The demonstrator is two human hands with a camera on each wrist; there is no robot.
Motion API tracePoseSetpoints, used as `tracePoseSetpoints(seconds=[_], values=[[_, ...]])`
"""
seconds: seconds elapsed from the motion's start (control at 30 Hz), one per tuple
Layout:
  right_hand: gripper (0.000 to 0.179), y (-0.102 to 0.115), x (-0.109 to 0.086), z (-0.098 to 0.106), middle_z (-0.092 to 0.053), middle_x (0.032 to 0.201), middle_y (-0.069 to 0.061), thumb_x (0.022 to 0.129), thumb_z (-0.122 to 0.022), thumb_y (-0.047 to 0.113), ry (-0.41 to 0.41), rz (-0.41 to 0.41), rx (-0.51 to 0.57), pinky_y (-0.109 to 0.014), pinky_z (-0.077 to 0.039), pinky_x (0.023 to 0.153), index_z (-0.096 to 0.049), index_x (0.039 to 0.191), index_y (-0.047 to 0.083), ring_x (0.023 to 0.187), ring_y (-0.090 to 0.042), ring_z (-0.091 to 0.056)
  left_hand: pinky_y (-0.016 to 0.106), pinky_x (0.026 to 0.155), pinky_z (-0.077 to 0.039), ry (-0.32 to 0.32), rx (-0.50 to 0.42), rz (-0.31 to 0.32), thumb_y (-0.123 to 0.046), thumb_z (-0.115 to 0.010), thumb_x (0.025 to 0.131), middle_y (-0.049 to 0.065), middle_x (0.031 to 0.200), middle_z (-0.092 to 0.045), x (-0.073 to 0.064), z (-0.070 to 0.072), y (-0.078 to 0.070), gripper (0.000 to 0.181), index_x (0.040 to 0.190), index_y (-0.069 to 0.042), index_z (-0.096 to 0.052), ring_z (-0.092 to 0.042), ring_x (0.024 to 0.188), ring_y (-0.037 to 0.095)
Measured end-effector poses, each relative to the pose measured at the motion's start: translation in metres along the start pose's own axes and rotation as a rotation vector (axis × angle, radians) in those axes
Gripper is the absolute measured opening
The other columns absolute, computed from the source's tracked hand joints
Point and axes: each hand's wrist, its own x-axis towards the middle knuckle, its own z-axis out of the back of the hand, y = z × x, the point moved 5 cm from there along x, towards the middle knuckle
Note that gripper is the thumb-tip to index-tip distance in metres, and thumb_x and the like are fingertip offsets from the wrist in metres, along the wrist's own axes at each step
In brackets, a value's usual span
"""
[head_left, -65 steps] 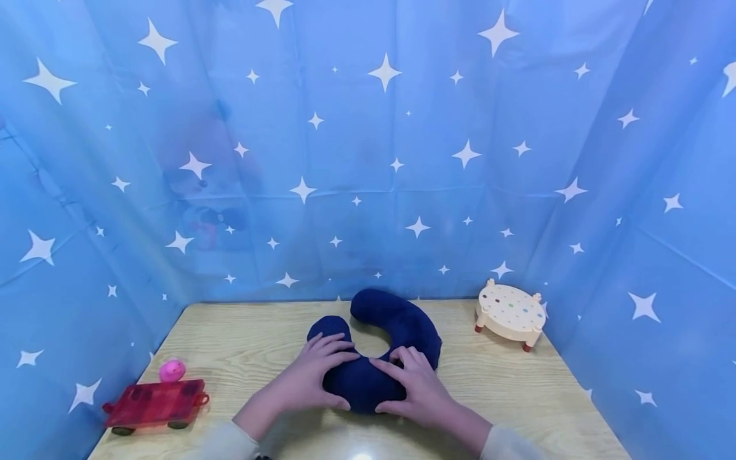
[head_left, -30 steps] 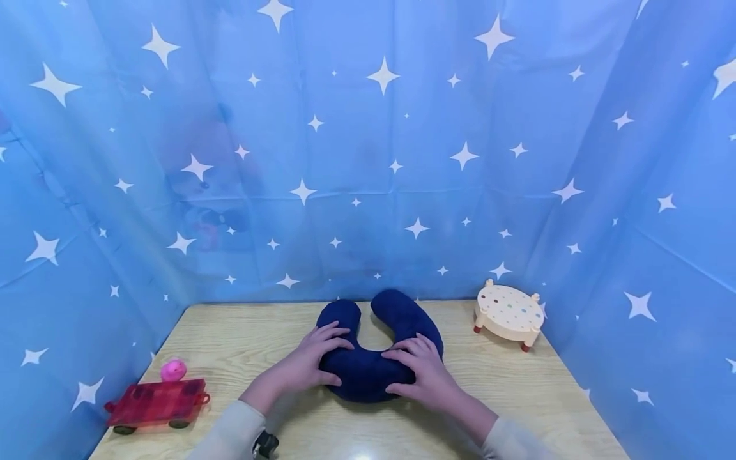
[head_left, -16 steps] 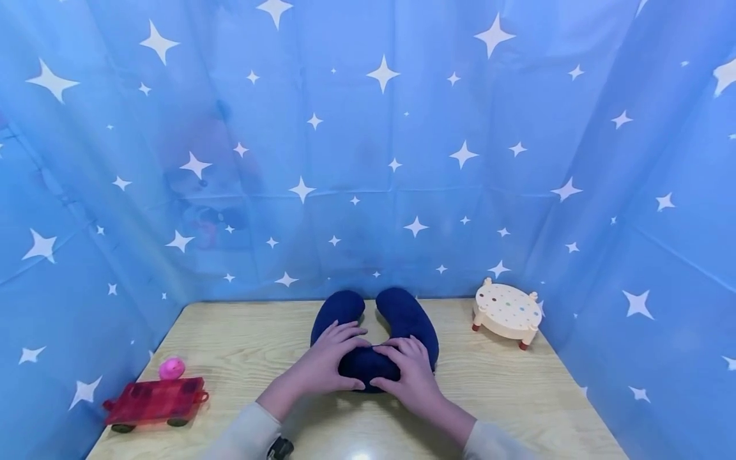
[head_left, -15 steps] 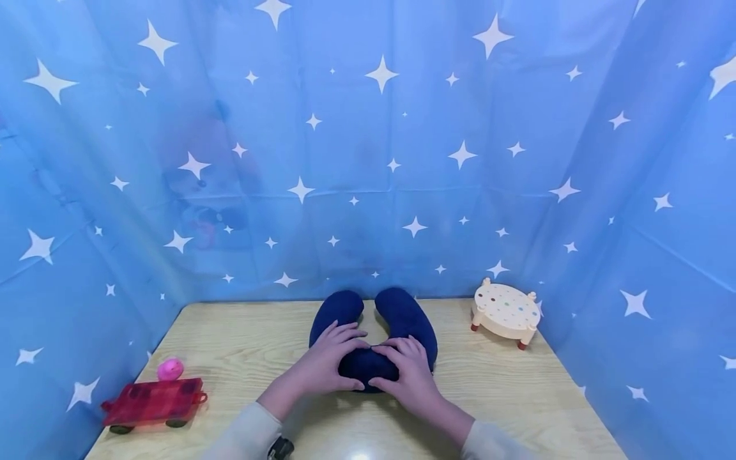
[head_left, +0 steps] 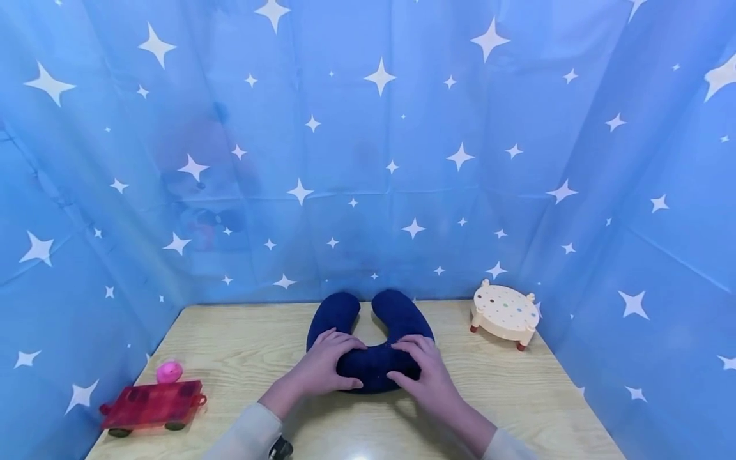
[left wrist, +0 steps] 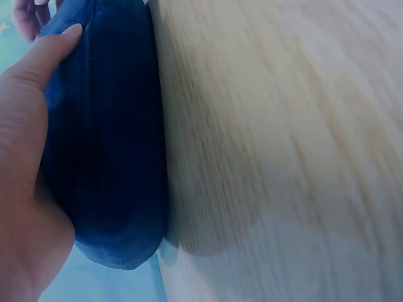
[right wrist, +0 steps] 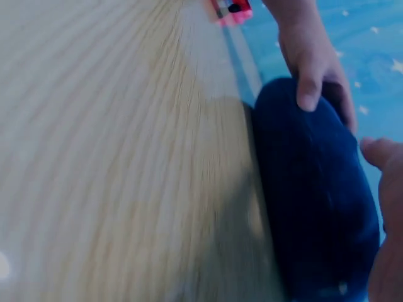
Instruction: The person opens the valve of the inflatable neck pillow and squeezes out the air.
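A dark blue U-shaped neck pillow (head_left: pixel 374 367) lies on the table in the head view, its two ends pointing at the back curtain. My left hand (head_left: pixel 322 365) grips the left part of its front curve; the left thumb presses the seamed outer side in the left wrist view. My right hand (head_left: pixel 427 370) hovers at the right part of the curve, thumb and fingers spread apart. In the right wrist view the right thumb (right wrist: pixel 381 154) stands just off the pillow's edge. Some right-hand fingertips are hidden there.
On the left of the wooden table (head_left: pixel 241 332) stands a red toy cart (head_left: pixel 152 406) with a small pink toy (head_left: pixel 169 372) behind it. A cream dotted toy stool (head_left: pixel 506 311) is at the back right. Blue star curtains (head_left: pixel 345 160) enclose the table.
The pillow has been turned and shifted, so its ends now stand nearly even at the back. My right hand has since moved right and spread its thumb and fingers; the left has stayed on the pillow.
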Motion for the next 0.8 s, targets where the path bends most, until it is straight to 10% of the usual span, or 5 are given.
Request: tracePoseSetpoints(seconds=[0.2, 0.53, 0.8], values=[[0.039, -0.021, -0.022, 0.028, -0.068, 0.118, -0.002, 0.085, -0.095, 0.002, -0.103, -0.087, -0.003, -0.031, -0.054, 0.095, -0.074, 0.118, 0.006, 0.108, -0.025, -0.063, 0.058, 0.132, -0.022, 0.018, -0.015, 0.020, -0.052, -0.091, 0.089, -0.009, 0.147, -0.066, -0.004, -0.002, 0.001, 0.065, 0.144, -0.028, -0.067, -0.055, 0.145, 0.019], [0.030, -0.047, -0.042, 0.028, -0.071, 0.102, -0.003, 0.092, -0.082, -0.007, 0.005, -0.499, 0.169, -0.033, -0.060, 0.085, -0.066, 0.111, 0.009, 0.093, -0.018, -0.070, 0.059, 0.133, -0.020, 0.037, -0.018, 0.033, -0.054, -0.089, 0.091, -0.006, 0.151, -0.064, -0.001, -0.003, 0.000, 0.067, 0.148, -0.029, -0.065, -0.050, 0.150, 0.023], [0.025, -0.049, -0.039, 0.024, -0.071, 0.092, -0.007, 0.091, -0.078, -0.013, -0.042, -0.565, 0.259, -0.023, -0.057, 0.074, -0.067, 0.103, 0.006, 0.083, -0.011, -0.066, 0.059, 0.132, -0.021, 0.002, -0.003, 0.038, -0.063, -0.087, 0.089, -0.005, 0.148, -0.065, 0.001, -0.003, 0.001, 0.068, 0.145, -0.029, -0.066, -0.051, 0.147, 0.027]])
